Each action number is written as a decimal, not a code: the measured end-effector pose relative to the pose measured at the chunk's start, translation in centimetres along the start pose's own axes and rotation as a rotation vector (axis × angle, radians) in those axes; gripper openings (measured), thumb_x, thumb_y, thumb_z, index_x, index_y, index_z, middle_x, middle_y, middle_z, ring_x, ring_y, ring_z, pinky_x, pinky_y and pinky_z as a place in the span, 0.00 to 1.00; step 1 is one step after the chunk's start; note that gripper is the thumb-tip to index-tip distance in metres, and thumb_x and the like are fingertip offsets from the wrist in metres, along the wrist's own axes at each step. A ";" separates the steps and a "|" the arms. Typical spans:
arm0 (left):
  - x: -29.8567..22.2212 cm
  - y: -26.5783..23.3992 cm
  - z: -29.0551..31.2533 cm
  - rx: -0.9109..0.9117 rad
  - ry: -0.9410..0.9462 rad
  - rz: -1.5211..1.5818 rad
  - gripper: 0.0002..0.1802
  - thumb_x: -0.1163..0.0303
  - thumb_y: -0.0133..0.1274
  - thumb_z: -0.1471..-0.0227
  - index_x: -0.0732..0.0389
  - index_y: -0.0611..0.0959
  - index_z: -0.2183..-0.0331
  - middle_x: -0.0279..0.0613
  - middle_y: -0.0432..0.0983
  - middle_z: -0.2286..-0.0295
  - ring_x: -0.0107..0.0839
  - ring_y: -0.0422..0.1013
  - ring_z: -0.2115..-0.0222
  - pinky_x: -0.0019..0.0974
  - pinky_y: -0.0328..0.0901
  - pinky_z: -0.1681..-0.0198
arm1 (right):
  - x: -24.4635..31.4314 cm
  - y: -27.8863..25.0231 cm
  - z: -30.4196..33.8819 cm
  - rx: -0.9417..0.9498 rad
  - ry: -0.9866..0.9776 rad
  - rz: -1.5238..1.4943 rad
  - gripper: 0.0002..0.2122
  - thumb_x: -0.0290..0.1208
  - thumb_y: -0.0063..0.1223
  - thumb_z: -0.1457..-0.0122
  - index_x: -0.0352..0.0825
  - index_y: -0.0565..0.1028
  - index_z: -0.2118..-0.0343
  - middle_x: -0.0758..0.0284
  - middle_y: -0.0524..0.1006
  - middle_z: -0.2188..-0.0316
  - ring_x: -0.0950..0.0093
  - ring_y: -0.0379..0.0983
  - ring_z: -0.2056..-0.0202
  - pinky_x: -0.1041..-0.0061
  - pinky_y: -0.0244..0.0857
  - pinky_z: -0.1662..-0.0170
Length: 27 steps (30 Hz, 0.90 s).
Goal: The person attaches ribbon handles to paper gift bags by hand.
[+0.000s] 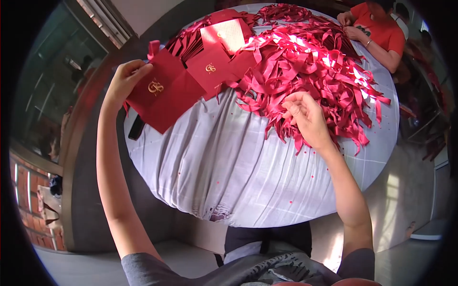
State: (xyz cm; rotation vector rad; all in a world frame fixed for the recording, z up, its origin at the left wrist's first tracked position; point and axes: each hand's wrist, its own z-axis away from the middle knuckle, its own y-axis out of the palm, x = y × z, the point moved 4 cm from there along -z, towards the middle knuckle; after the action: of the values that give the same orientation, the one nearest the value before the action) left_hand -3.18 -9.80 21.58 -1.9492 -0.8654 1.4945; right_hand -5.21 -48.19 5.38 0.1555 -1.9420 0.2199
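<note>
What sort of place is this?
Probably a small, informal handwork area, though I can't be sure. Signs: a heap of red ribbons, red gold-marked pieces on a cloth-covered round table, and another person with hands at the heap's far edge.

I take this for a makeshift workroom for hand work; whether it belongs to a home or a business, I can't tell. Before me is a round table (257, 186) under a worn pale cloth, with a big heap of red ribbons (310, 76) at 1 o'clock and matching red paper pieces (206, 76) at 11. Another person (381, 35) sits working at 2 o'clock. A large glass pane (43, 86) stands at 10, bricks (32, 188) at 8.
</note>
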 end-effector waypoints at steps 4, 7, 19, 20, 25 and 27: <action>5.3 -1.5 -4.3 -0.025 0.214 -0.421 0.13 0.59 0.59 0.53 0.57 0.82 0.68 0.37 0.76 0.72 0.26 0.72 0.69 0.32 0.64 0.64 | 0.0 0.1 -0.2 -0.011 -0.008 0.015 0.07 0.29 0.46 0.38 0.31 0.68 0.62 0.70 0.73 0.68 0.84 0.72 0.71 0.87 0.63 0.73; 8.5 1.9 -4.1 -0.303 0.103 -0.915 0.21 0.50 0.59 0.59 0.47 0.81 0.62 0.42 0.70 0.53 0.45 0.66 0.52 0.56 0.57 0.50 | 0.0 -0.6 -0.2 -0.034 -0.015 0.003 0.07 0.29 0.45 0.38 0.31 0.68 0.62 0.68 0.74 0.68 0.83 0.72 0.71 0.87 0.63 0.74; 6.7 15.8 -5.8 -0.272 0.389 -0.586 0.27 0.76 0.49 0.55 0.66 0.69 0.50 0.57 0.67 0.52 0.54 0.62 0.51 0.45 0.59 0.47 | 1.3 -1.3 -0.2 -0.164 -0.058 -0.036 0.05 0.25 0.48 0.40 0.29 0.69 0.65 0.65 0.75 0.76 0.78 0.76 0.77 0.80 0.67 0.76; 8.9 15.1 -6.8 -0.203 0.313 -0.650 0.34 0.74 0.51 0.55 0.67 0.62 0.45 0.60 0.61 0.48 0.54 0.57 0.46 0.46 0.55 0.43 | 1.3 -0.5 -0.3 -0.149 -0.056 -0.060 0.05 0.25 0.48 0.41 0.29 0.69 0.65 0.65 0.75 0.76 0.77 0.76 0.77 0.80 0.67 0.76; 10.2 17.8 -9.2 -0.145 0.073 -0.659 0.45 0.66 0.58 0.57 0.65 0.53 0.41 0.55 0.58 0.46 0.52 0.54 0.44 0.52 0.57 0.46 | -0.3 -0.9 -0.3 -0.146 -0.079 0.032 0.04 0.24 0.45 0.40 0.29 0.69 0.65 0.65 0.76 0.73 0.80 0.75 0.75 0.82 0.68 0.73; 9.4 17.9 -9.0 -0.146 0.050 -0.689 0.48 0.65 0.61 0.60 0.64 0.54 0.42 0.54 0.61 0.50 0.52 0.58 0.48 0.52 0.60 0.50 | -0.1 -0.9 -0.2 -0.160 -0.097 0.014 0.04 0.24 0.46 0.40 0.29 0.69 0.65 0.63 0.76 0.75 0.77 0.75 0.76 0.79 0.68 0.73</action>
State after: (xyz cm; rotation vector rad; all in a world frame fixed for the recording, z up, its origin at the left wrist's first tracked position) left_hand 10.28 -14.64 4.65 -1.5277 -1.4655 0.9878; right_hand -4.80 -49.01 5.46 0.0481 -2.0481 0.0664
